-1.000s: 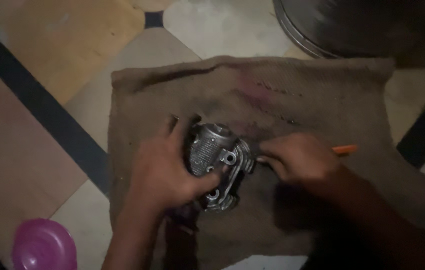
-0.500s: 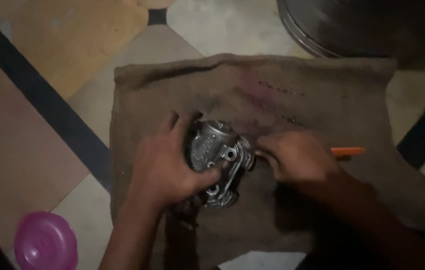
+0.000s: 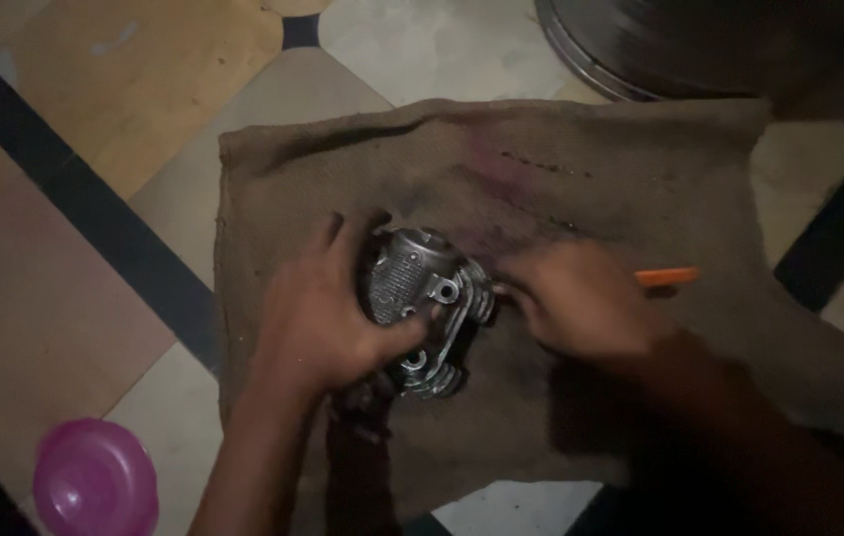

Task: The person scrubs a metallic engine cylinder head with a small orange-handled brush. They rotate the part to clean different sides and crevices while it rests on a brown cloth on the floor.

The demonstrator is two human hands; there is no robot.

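Far left, low: a pink round plastic lid (image 3: 95, 478) lies on the tiled floor (image 3: 64, 298), well apart from the work. The floor shows beige and tan tiles split by dark bands.

Centre: a brown burlap sack (image 3: 581, 159) is spread flat on the floor and carries everything in hand. Faint pinkish stain on its upper middle.

Left hand (image 3: 321, 323): comes in from the bottom edge, palm down, fingers curled round the left flank of a grey metal finned engine part (image 3: 422, 298). Thumb lies across the lower front of the part, fingertips reach over its top edge. Clamped on it.

Engine part: sits on the sack just left of the middle, between the two hands. Cast metal, cooling fins along the lower right edge, a textured face on the upper left, a small ring-shaped boss near the middle. Whether it rests fully on the cloth or is tipped up I cannot tell; the light is poor.

Right hand (image 3: 581, 303): enters from the lower right, fingers closed round an orange-handled tool (image 3: 667, 277). The handle end sticks out to the right past the knuckles; the working end points left toward the part's right edge and is hidden by the fingers, so contact cannot be told.

Far right, top: the curved rim of a large metal vessel (image 3: 640, 60) stands on the floor beyond the sack.
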